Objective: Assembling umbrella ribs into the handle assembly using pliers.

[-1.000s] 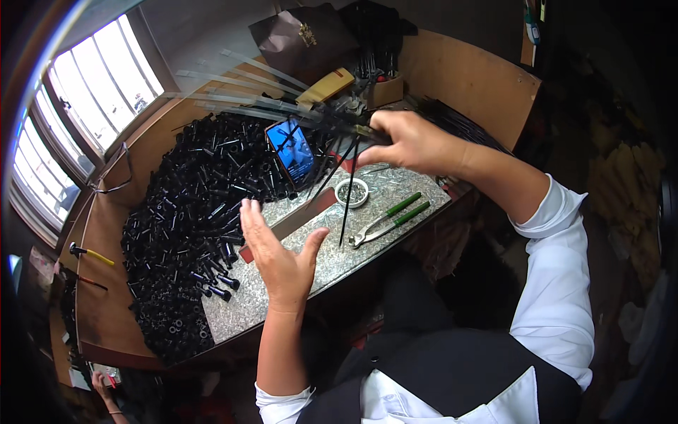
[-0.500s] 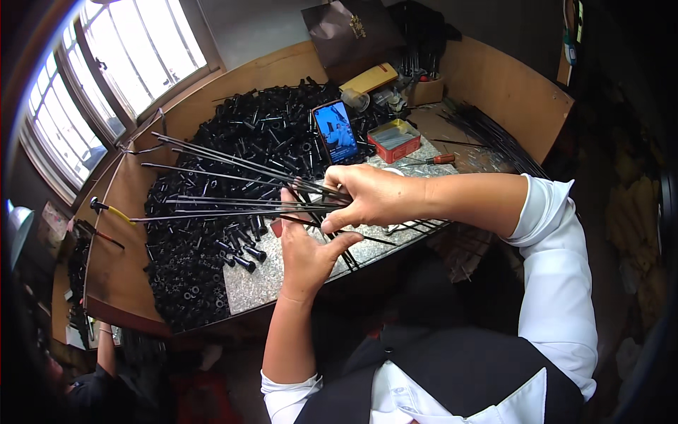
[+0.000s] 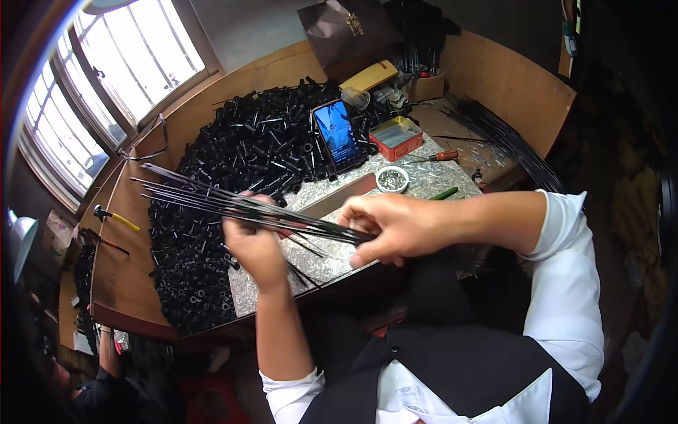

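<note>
A bundle of long thin black rods (image 3: 205,196) runs slantwise between my hands, its far-left ends fanned out over a heap of black parts. My left hand (image 3: 256,254) is wrapped round the middle of the bundle. Around the right end of the rods, my right hand (image 3: 388,225) is closed with its fingers and thumb. A few more black rods (image 3: 304,274) stick out below the bundle, over the front edge of a speckled stone slab (image 3: 256,293). Close by my right hand lies a long box-like strip (image 3: 339,198) with a brownish side.
The heap of black tubular parts (image 3: 240,138) covers the bench's left. Behind the slab stand a lit phone (image 3: 335,138), a red tin (image 3: 401,150) and a white dish (image 3: 392,179) of small metal bits. A red-handled screwdriver (image 3: 445,155) lies right. Another person's arm (image 3: 107,350) shows at lower left.
The spread, crossing rods have been drawn into a tighter bundle. My left hand has moved left and closed round it; my right hand has moved slightly right and down.
</note>
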A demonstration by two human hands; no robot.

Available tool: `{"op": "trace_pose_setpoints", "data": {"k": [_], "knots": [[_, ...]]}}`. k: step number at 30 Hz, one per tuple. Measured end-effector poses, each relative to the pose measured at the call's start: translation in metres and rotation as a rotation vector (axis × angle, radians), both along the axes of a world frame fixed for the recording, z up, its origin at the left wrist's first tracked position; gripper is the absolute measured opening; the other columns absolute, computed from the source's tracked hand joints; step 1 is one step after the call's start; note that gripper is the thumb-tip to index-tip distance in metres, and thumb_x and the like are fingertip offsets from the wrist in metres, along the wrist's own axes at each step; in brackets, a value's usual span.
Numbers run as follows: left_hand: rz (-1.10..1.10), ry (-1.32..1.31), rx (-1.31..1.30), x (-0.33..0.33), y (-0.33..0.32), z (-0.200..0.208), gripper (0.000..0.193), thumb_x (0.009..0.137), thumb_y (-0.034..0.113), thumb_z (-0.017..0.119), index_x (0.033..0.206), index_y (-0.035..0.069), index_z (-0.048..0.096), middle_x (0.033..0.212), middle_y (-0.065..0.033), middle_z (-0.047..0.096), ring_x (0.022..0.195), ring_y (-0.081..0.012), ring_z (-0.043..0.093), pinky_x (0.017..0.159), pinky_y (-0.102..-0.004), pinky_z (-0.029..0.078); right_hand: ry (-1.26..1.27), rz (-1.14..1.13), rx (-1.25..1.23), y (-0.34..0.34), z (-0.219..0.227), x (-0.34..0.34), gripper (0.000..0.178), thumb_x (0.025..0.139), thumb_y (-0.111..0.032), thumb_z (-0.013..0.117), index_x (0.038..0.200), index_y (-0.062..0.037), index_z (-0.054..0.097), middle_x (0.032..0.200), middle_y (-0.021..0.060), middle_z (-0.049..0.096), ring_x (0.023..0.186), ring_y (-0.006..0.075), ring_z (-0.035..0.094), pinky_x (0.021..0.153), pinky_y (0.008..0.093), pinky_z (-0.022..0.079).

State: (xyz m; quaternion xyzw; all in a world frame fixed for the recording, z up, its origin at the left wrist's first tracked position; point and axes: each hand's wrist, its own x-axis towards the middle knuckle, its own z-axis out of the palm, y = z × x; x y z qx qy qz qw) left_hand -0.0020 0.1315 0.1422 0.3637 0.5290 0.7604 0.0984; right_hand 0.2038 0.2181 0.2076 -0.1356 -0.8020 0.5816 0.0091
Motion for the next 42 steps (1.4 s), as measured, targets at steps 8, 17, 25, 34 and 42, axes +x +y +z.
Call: {"op": "trace_pose_setpoints", "data": {"k": [8, 17, 25, 34, 42], "knots": [[0.238, 0.247, -0.079, -0.02, -0.002, 0.011, 0.023, 0.081, 0.006, 0.072, 0.1, -0.005, 0.066, 0.09, -0.0056, 0.068, 0.077, -0.0091, 0.061, 0.073, -0.0218, 0.049, -0.103, 0.066, -0.155, -0.012, -0.012, 0.036, 0.045, 0.086, -0.02, 0.067, 0.116, 0.0023, 0.043, 0.071, 0.0027, 0.056, 0.053, 0.0087, 0.055, 0.049, 0.0221, 0.044], [0.127, 0.252, -0.106, -0.018, 0.019, 0.024, 0.041, 0.086, 0.01, 0.066, 0.121, -0.008, 0.053, 0.1, -0.0057, 0.063, 0.086, -0.0094, 0.058, 0.078, -0.0209, 0.046, -0.045, 0.044, -0.375, -0.002, -0.003, 0.055, 0.05, 0.089, -0.016, 0.063, 0.126, 0.0032, 0.034, 0.074, 0.0043, 0.056, 0.058, 0.009, 0.057, 0.049, 0.0213, 0.047], [0.049, 0.061, -0.023, -0.009, 0.027, 0.033, 0.019, 0.082, 0.004, 0.069, 0.099, -0.005, 0.066, 0.091, -0.0057, 0.067, 0.077, -0.0069, 0.06, 0.07, -0.0189, 0.047, -0.008, 0.075, -0.447, 0.004, -0.01, 0.06, 0.057, 0.09, -0.013, 0.06, 0.132, 0.004, 0.026, 0.079, 0.0064, 0.056, 0.06, 0.0093, 0.058, 0.05, 0.0206, 0.048], [-0.297, 0.139, -0.345, -0.035, 0.037, 0.044, 0.013, 0.078, 0.004, 0.07, 0.087, -0.005, 0.069, 0.082, -0.0078, 0.069, 0.072, -0.0114, 0.063, 0.068, -0.0231, 0.05, -0.044, 0.044, -0.478, 0.01, -0.005, 0.06, 0.067, 0.094, -0.015, 0.054, 0.139, 0.0092, 0.011, 0.078, 0.0081, 0.057, 0.06, 0.0111, 0.06, 0.05, 0.0216, 0.049], [-0.366, 0.348, 0.014, -0.045, 0.066, 0.046, 0.019, 0.081, -0.003, 0.066, 0.1, -0.004, 0.067, 0.096, -0.0107, 0.069, 0.084, -0.0141, 0.066, 0.077, -0.0235, 0.052, 0.121, -0.122, -0.334, -0.002, -0.076, 0.034, 0.033, 0.097, -0.02, 0.048, 0.117, 0.0056, 0.046, 0.073, 0.0087, 0.064, 0.06, 0.0112, 0.061, 0.053, 0.0238, 0.05]]}}
